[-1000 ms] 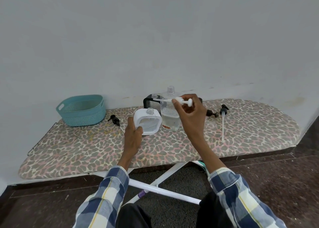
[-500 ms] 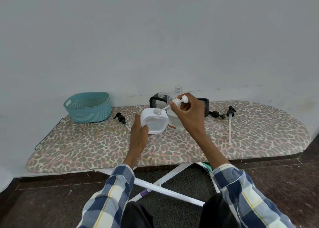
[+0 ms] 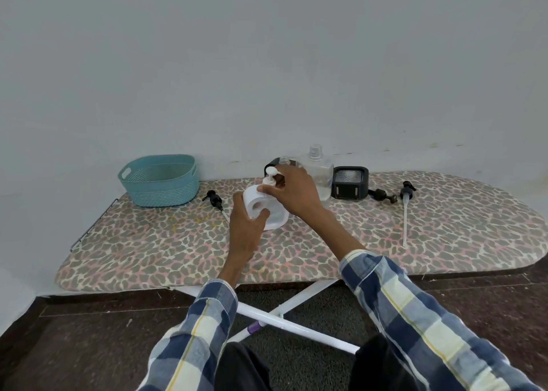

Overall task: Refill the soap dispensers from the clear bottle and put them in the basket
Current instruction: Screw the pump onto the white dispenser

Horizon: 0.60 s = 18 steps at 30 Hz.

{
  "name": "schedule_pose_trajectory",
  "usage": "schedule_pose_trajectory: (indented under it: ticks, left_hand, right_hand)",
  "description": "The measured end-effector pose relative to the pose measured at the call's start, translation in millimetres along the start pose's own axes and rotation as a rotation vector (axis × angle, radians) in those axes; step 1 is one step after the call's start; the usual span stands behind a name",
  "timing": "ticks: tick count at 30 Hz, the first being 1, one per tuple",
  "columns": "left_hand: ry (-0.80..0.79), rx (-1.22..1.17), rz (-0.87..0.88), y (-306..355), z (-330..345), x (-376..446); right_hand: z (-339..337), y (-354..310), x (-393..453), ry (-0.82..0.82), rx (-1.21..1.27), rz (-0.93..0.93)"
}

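Observation:
A white square soap dispenser [image 3: 277, 217] stands tilted on the ironing board, and my left hand [image 3: 246, 227] grips its left side. My right hand [image 3: 292, 193] holds the white pump head [image 3: 270, 178] at the dispenser's neck. The clear bottle [image 3: 320, 173] stands uncapped just behind my right hand, with liquid in its lower part. Right of it sits a black dispenser [image 3: 350, 183]; another black one is mostly hidden behind my hands. The teal basket [image 3: 160, 180] sits at the board's back left.
The leopard-print ironing board [image 3: 296, 251] stands against a grey wall. A black pump [image 3: 215, 199] lies left of the white dispenser. Two more black pumps [image 3: 382, 195], [image 3: 405, 210] lie at the right, one with a long tube. White legs cross under the board.
My right hand has brought the white pump down from beside the clear bottle into the neck of the white dispenser. My left hand kept its grip and the dispenser tilted.

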<state>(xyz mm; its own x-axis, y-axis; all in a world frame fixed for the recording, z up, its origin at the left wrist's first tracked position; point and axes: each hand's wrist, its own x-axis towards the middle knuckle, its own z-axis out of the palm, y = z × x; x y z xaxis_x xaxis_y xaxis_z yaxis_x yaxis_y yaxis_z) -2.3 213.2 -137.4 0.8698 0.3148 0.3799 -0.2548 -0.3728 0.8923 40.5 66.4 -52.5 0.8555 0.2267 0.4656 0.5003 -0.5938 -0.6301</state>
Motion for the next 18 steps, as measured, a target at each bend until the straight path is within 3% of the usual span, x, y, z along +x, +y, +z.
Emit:
schedule_pose_trajectory:
  ticks: [7,12,18]
  left_hand:
    - [0.073,-0.046,-0.06,-1.6,-0.9,2.1]
    - [0.086,-0.01,-0.076,-1.1,0.6,5.1]
    - [0.095,-0.008,-0.055,-2.5,0.4,4.2]
  right_hand:
    - [10.4,-14.8,6.8,-0.058,-0.117,-0.041]
    - [6.7,-6.7,10.2,-0.175,0.149,0.053]
    - [12.7,-3.8,8.4,-0.141,0.263,0.113]
